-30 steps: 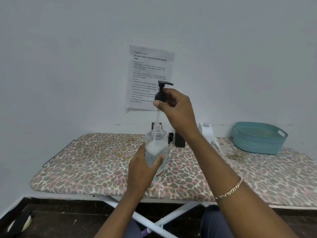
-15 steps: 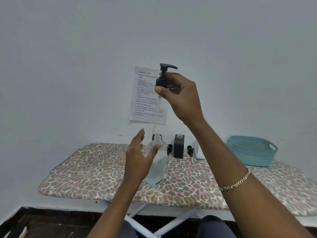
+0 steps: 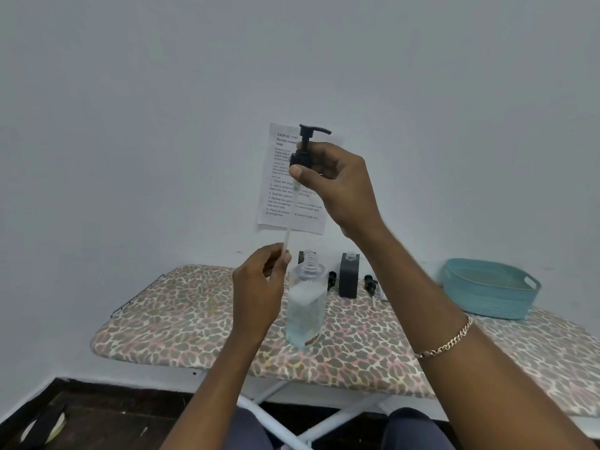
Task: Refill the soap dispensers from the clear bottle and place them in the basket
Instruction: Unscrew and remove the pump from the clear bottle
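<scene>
One clear bottle [image 3: 305,306] stands uncapped on the ironing board [image 3: 162,319]. On my feed, the right hand [image 3: 337,186] grips its pump [image 3: 306,147] at twelve o'clock and the left hand [image 3: 259,287] pinches the tube [image 3: 287,238]. Dispensers [image 3: 349,277] stand at one o'clock, the basket [image 3: 490,289] at three.

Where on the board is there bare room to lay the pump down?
The pump would likely fit on bare cover at the left end of the board, from the wire rest to the clear bottle, or along the front between bottle and basket. The back edge behind the bottle is crowded: black dispensers and loose pump heads.
</scene>
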